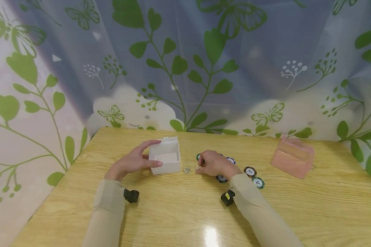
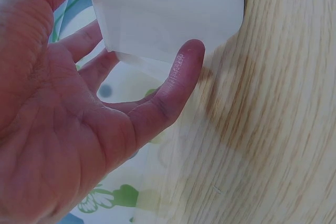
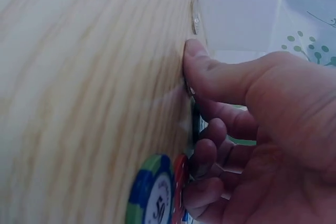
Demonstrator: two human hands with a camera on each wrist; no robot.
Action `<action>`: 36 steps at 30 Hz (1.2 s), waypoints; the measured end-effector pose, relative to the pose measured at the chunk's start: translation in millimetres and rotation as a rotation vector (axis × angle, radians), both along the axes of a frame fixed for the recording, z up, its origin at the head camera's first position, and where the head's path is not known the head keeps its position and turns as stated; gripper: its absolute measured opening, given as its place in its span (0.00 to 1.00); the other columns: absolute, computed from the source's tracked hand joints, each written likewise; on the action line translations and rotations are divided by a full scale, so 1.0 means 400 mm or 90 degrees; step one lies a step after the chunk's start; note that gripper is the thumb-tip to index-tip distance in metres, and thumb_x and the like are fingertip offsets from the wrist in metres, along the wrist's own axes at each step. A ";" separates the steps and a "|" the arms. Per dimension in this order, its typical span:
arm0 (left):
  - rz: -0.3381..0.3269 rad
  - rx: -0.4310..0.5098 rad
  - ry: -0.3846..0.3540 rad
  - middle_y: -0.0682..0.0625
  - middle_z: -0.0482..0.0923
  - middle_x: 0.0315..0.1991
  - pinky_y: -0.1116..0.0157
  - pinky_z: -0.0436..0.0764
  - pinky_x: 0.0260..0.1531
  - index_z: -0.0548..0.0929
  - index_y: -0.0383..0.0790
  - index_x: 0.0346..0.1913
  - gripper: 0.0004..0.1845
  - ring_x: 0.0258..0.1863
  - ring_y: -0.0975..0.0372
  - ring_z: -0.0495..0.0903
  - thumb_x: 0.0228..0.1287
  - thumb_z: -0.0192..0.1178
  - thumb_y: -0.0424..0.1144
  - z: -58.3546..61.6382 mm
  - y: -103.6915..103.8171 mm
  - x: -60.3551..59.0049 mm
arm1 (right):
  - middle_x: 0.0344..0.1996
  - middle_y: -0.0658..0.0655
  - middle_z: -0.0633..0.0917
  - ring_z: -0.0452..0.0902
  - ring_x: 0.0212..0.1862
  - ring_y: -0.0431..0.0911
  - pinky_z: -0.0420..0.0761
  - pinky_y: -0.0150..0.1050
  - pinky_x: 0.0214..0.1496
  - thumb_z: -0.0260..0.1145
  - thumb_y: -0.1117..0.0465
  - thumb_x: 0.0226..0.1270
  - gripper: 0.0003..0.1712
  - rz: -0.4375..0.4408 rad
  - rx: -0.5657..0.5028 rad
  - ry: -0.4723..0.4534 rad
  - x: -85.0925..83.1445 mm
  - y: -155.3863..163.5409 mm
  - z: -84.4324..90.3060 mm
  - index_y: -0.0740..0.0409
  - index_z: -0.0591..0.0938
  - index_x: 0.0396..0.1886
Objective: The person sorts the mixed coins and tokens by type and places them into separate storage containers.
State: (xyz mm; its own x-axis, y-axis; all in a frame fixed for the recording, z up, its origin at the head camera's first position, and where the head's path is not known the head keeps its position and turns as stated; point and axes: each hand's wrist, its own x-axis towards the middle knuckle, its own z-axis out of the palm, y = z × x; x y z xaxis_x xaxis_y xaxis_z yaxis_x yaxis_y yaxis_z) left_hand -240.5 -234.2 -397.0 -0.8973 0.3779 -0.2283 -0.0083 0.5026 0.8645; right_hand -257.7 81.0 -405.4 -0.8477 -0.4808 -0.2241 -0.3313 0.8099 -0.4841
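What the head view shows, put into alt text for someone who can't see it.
Left fingers hold an open white box on a table; right fingers pinch a coin. Another coin lies between, chips lie near the right fingers, and a pink case sits farther right.

Clock centred on the right hand [image 1: 215, 164], 12 towards the backdrop [image 1: 185, 68] behind the table [image 1: 173, 212]. At 9, from where I stand: box [image 1: 170, 168], then left hand [image 1: 133, 161] against its far end. Loose coin [image 1: 187, 170] between box and right hand; second coin [image 1: 198, 167] at right fingertips. Chips [image 1: 231, 160] partly under right hand; two more [image 1: 250, 171] at 4. Pouch [image 1: 292, 159] at 3, well beyond.
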 end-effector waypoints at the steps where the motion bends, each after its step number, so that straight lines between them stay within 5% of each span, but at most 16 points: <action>1: 0.000 -0.001 0.001 0.36 0.62 0.72 0.57 0.82 0.49 0.55 0.56 0.81 0.47 0.60 0.45 0.80 0.65 0.71 0.47 0.000 0.000 0.000 | 0.31 0.52 0.79 0.71 0.33 0.46 0.73 0.42 0.44 0.74 0.53 0.68 0.12 0.002 0.000 -0.003 0.001 0.000 0.000 0.53 0.80 0.34; 18: 0.005 -0.004 0.005 0.39 0.60 0.74 0.57 0.82 0.47 0.56 0.56 0.81 0.47 0.64 0.43 0.77 0.65 0.71 0.47 0.001 0.001 0.000 | 0.28 0.49 0.80 0.72 0.31 0.43 0.74 0.39 0.40 0.75 0.62 0.64 0.09 0.019 -0.108 0.065 0.016 0.015 -0.017 0.51 0.83 0.40; 36: 0.001 -0.003 0.008 0.39 0.59 0.74 0.57 0.82 0.46 0.56 0.55 0.81 0.47 0.63 0.43 0.78 0.65 0.71 0.47 0.004 -0.001 0.000 | 0.31 0.49 0.85 0.79 0.30 0.40 0.78 0.36 0.32 0.69 0.66 0.66 0.10 0.023 -0.213 0.044 0.020 0.036 -0.013 0.54 0.88 0.45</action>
